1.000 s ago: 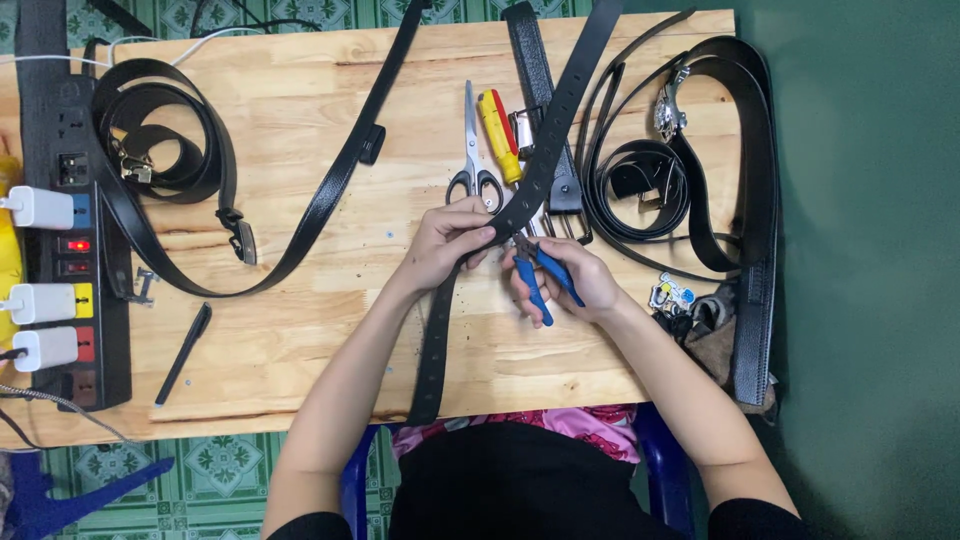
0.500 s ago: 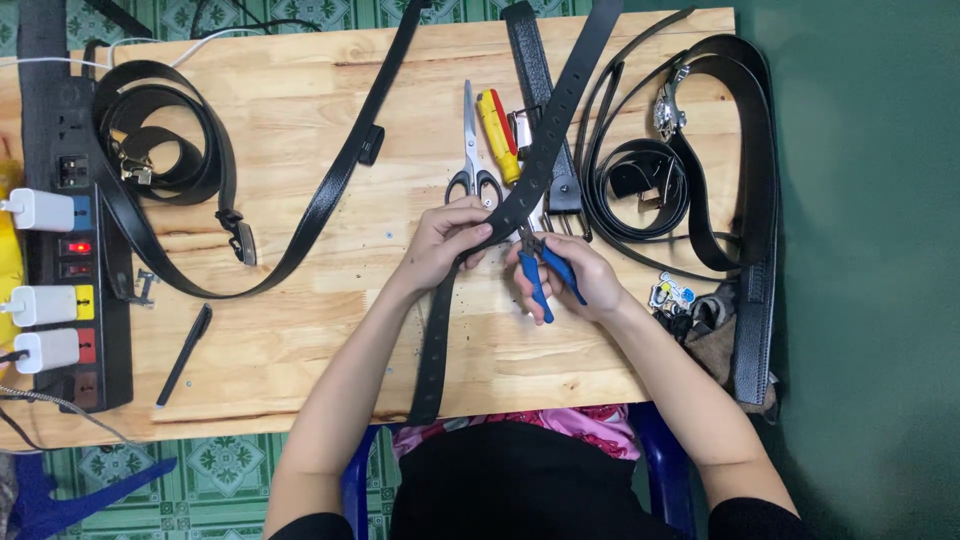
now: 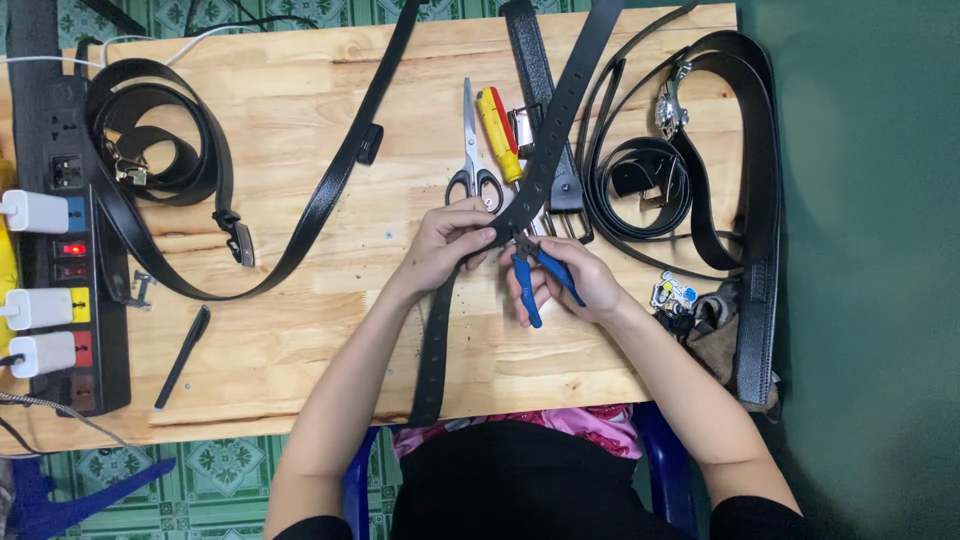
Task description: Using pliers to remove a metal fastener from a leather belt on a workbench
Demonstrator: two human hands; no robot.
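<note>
So the left hand (image 3: 452, 240) is pinching a long black punched belt (image 3: 545, 160) that runs diagonally across the wooden worktop (image 3: 300, 320), fingers closed on the strap right where the tool meets it. The right hand (image 3: 570, 285) is wrapped around a pair of blue-handled pliers (image 3: 535, 272), and the nose sits right against the belt's edge, just beside the left fingertips; can't tell if the tip is actually biting the leather. Taking the belt as the landmark: the scissors (image 3: 472, 150) and a yellow-and-red screwdriver (image 3: 498, 132) lie just left of it, a coiled belt with a metal buckle (image 3: 690, 160) sits to its right, and another looped belt (image 3: 150, 160) lies well off to the left by the power strip (image 3: 60, 250). My worry is how close those fingertips are to the pliers' nose: if the tool slips off the slick strap, it could nip a finger or scar the leather. The belt's lower end also hangs over the worktop's near edge, so its weight could drag it crooked if the pinch loosens.
</note>
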